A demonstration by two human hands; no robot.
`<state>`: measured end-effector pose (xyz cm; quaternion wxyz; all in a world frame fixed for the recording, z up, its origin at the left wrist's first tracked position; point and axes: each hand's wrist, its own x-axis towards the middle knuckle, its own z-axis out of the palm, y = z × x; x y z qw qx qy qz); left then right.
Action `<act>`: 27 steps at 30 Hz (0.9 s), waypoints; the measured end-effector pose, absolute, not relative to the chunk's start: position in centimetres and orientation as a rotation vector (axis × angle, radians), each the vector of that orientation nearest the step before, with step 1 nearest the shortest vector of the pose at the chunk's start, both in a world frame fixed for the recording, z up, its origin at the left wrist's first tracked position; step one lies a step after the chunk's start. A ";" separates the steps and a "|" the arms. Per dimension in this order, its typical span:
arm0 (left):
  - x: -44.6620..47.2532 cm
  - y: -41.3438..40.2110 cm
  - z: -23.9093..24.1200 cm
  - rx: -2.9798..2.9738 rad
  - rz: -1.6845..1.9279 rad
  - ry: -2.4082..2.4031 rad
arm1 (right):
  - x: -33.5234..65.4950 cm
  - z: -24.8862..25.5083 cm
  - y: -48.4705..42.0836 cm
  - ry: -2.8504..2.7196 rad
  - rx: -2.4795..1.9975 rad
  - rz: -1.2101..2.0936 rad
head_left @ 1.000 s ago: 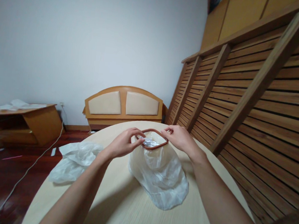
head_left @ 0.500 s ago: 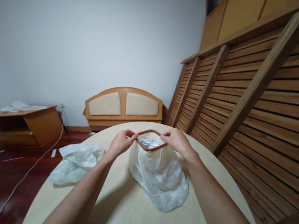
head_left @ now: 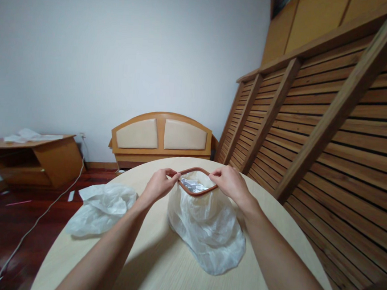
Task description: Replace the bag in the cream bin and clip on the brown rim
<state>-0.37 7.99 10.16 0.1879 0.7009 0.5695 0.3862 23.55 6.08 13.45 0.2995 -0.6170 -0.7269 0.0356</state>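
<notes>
A translucent white plastic bag (head_left: pixel 203 230) hangs in loose folds around what looks like a small cream bin standing on the round table (head_left: pixel 157 267). Around the mouth runs a brown rim ring (head_left: pixel 194 192) with rounded corners. My left hand (head_left: pixel 161 185) pinches the ring's left corner between thumb and fingers. On the opposite corner, my right hand (head_left: pixel 229 183) has the same kind of pinch. Through the opening some whitish, grey-striped material (head_left: pixel 193 186) shows, too small to name. The body beneath the bag is mostly covered.
Left of my forearm lies a second crumpled white plastic bag (head_left: pixel 103 209) near the table's edge. Beyond are a wooden headboard (head_left: pixel 162 121) and a low cabinet (head_left: pixel 58 161). A slatted wooden frame (head_left: pixel 314 141) leans on the right. A white cable (head_left: pixel 45 214) crosses the floor.
The whole view has shifted slightly, so things sit a little further right. Both hands keep their pinch on the brown ring, and its position on the table looks the same.
</notes>
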 end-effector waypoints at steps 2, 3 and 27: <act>-0.4 8.0 10.1 1.969 1.092 1.587 | 23.6 13.4 6.2 -1.936 -1.622 0.102; -0.4 8.1 10.0 1.968 1.098 1.577 | 23.6 13.3 6.3 -1.938 -1.616 0.103; 0.2 5.2 12.8 2.391 1.330 1.178 | 25.4 13.4 7.5 -1.809 -1.451 0.152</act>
